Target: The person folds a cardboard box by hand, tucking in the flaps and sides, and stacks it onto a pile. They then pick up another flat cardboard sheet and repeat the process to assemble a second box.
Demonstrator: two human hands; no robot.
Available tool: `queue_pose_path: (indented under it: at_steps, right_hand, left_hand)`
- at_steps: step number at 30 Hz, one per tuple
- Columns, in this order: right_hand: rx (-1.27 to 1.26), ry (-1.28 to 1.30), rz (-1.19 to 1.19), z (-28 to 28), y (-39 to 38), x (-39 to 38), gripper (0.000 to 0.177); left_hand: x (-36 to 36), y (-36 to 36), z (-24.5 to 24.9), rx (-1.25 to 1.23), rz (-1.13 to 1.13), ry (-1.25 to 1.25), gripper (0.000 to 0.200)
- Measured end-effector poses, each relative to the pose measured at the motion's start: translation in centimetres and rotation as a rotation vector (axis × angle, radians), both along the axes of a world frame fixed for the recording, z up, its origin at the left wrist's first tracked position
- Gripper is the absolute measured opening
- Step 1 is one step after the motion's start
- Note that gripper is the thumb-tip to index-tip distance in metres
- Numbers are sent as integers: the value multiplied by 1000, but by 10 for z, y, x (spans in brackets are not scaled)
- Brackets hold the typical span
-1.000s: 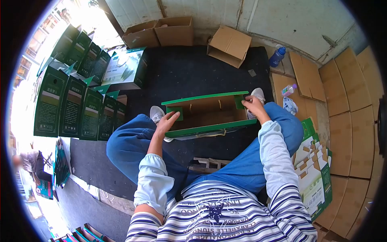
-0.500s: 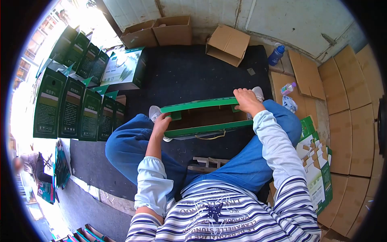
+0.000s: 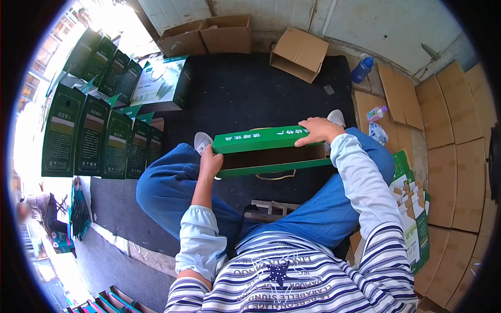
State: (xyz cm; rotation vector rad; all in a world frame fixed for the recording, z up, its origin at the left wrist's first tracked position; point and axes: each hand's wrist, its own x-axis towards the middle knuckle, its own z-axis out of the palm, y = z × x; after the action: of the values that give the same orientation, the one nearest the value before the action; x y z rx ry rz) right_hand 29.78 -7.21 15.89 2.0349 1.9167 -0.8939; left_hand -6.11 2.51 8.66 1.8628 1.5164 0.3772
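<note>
Between my knees stands a green cardboard gift box with white lettering on its far top flap. That flap is folded partly over the opening, and the brown inside shows below it. My left hand grips the box's left end, thumb near the flap corner. My right hand holds the right end of the flap, fingers over its top and thumb on the front. A cord handle hangs at the near side. The lower part of the box is hidden.
Rows of green printed boxes stand at left, beside a white-topped box. Brown cartons lie by the back wall, with more stacked at right. A blue bottle and flattened green-white cartons are nearby. Another person sits far left.
The far flap has folded inward and down, so its lettered face now shows. My right hand has shifted onto the flap; my left hand remains at the left end.
</note>
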Motion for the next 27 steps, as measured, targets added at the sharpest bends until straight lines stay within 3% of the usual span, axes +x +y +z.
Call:
queue_pose_path:
  at_steps: [6, 16, 22, 27]
  right_hand:
    - [-5, -106, 107, -2, 17, -3, 75]
    - [152, -283, 247, -17, 14, -16, 71]
    - [368, -355, 154, -42, 0, -24, 72]
    - [369, -424, 102, -48, 0, -32, 72]
  left_hand:
    - [-3, 0, -10, -3, -8, -94, 46]
    - [3, -3, 9, 20, 3, 79, 36]
    - [5, -7, 18, 16, 14, 137, 39]
    - [5, -6, 30, -68, 9, 95, 47]
